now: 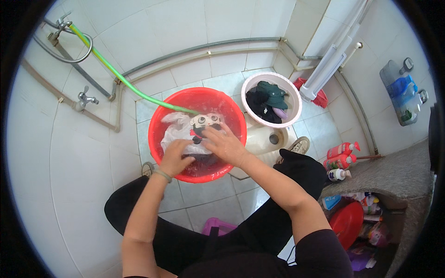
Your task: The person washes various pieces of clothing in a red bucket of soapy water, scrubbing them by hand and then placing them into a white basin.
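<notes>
A red plastic basin (197,178) of water stands on the tiled floor before me. In it lies a wet white garment (174,133) with a cartoon face print, and dark cloth (203,160) shows below it. My left hand (175,158) is at the near left of the white garment, fingers curved and apart. Over the print is my right hand (224,144), its fingers spread; whether it touches the cloth cannot be told. A green hose (139,92) runs from a wall tap (62,26) into the basin, its end by the garment.
A pink basin (295,99) with dark clothes stands at the back right, beside a squat toilet (259,140). Pump bottles (339,161) stand on a ledge at the right. Below it are a red basin (346,224) and several bottles. A purple plastic stool (219,226) is under me.
</notes>
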Available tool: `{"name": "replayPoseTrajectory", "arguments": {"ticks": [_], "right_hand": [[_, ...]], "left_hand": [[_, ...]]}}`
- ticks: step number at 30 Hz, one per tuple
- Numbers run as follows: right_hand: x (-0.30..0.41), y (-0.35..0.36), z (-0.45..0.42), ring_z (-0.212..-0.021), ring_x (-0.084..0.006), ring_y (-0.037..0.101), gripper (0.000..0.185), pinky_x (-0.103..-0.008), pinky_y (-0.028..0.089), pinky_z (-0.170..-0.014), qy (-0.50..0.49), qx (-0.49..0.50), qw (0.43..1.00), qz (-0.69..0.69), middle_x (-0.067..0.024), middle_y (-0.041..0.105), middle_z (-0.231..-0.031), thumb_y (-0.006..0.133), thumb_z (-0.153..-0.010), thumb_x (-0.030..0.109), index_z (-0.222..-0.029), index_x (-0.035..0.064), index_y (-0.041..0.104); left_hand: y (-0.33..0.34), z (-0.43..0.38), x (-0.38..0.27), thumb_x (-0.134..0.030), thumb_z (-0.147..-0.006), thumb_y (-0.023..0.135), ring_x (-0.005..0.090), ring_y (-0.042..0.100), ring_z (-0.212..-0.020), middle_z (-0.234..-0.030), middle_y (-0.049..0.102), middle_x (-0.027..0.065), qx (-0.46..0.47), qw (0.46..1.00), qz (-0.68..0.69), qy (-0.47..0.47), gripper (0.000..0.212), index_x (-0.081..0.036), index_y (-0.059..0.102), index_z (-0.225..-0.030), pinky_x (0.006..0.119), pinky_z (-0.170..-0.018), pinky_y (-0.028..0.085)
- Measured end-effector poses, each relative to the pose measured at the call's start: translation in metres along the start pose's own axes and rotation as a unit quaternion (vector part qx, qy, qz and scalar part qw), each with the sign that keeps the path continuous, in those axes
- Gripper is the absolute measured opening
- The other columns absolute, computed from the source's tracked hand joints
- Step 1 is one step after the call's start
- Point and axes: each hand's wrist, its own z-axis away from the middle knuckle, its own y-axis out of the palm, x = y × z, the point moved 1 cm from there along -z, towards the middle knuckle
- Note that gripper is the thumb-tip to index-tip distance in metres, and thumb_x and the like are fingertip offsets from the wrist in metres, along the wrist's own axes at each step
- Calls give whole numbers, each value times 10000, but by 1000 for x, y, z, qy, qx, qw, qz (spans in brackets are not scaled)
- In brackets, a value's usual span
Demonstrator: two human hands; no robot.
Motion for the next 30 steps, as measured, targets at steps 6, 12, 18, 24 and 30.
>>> {"name": "replayPoseTrajectory", "arguments": {"ticks": [6,12,18,24,30], "right_hand": [[-1,1,-7,-1289,-159,314,406,-466,232,-1036,39,0,997,60,-34,334,-1406,451,-836,224,-1241,201,466],[-12,9,-8,-1294,-188,300,434,-461,241,-1028,50,-20,998,22,-59,312,-1412,452,-833,196,-1267,181,437],[-14,16,-5,-1272,-224,309,371,-534,215,-1030,68,-15,997,46,-82,435,-1281,474,-820,195,-1189,158,499],[-21,41,5,-952,-241,525,176,-575,241,-1007,138,134,981,28,-58,599,-917,531,-771,176,-884,108,646],[-38,27,-12,-933,-264,550,109,-462,430,-804,238,95,964,-75,-105,578,-883,620,-720,188,-778,106,659]], "left_hand": [[41,1,-4,-121,-554,786,348,471,-1060,-1119,492,161,20,994,-95,-42,680,-103,517,-1178,413,-902,397],[53,-3,1,-89,-604,750,361,462,-1080,-1128,495,169,43,992,-97,-68,615,-85,508,-1169,418,-929,380],[54,-3,8,-78,-631,733,372,432,-1141,-1227,462,187,66,987,-108,-98,610,-60,492,-1191,428,-944,373],[66,1,40,-66,-674,694,375,481,-1089,-1199,499,196,91,979,-145,-107,588,-61,473,-1218,422,-914,403],[33,-5,47,-56,-784,538,263,610,-853,-918,625,139,55,967,55,-242,288,-30,579,-1067,369,-741,474]]}}
